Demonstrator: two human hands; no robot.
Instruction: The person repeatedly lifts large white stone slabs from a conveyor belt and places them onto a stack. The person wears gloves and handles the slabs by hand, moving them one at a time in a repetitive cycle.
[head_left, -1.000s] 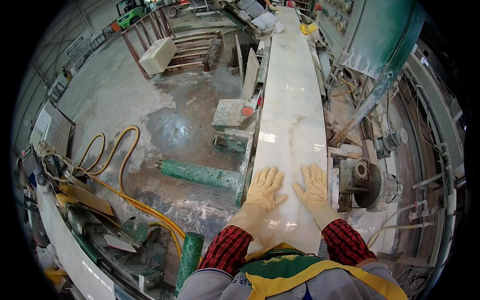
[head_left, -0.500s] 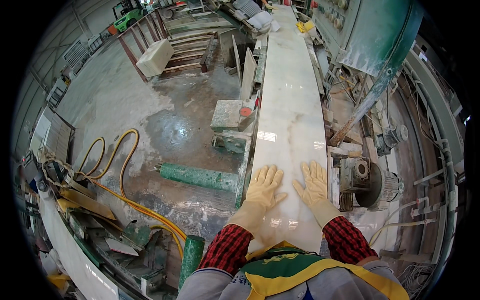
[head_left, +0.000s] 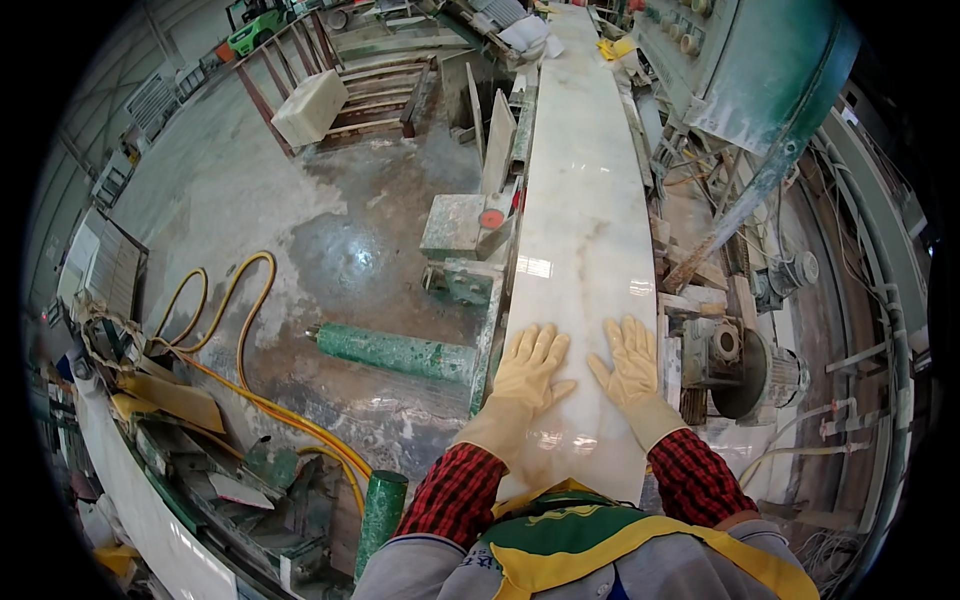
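A long, polished white stone slab (head_left: 580,210) with faint brown veining runs straight away from my body. Both hands wear cream rubber gloves and lie palm down on its glossy surface. My left hand (head_left: 530,372) rests by the slab's left edge, fingers stretched forward and thumb pointing inward. Close to the right edge, my right hand (head_left: 628,368) lies flat with its fingers spread. A strip of bare stone separates the two thumbs. Neither hand grips anything.
Left of the slab are a green roller (head_left: 395,352) and a yellow hose (head_left: 262,400) on the wet floor. A motor (head_left: 712,345) with a round disc stands close on the right. Farther off, a pale block (head_left: 310,107) rests by a rack, and a green forklift (head_left: 258,30) stands behind.
Both hands have slid very slightly forward on the slab, still flat. Little else differs beyond a small shift of the view.
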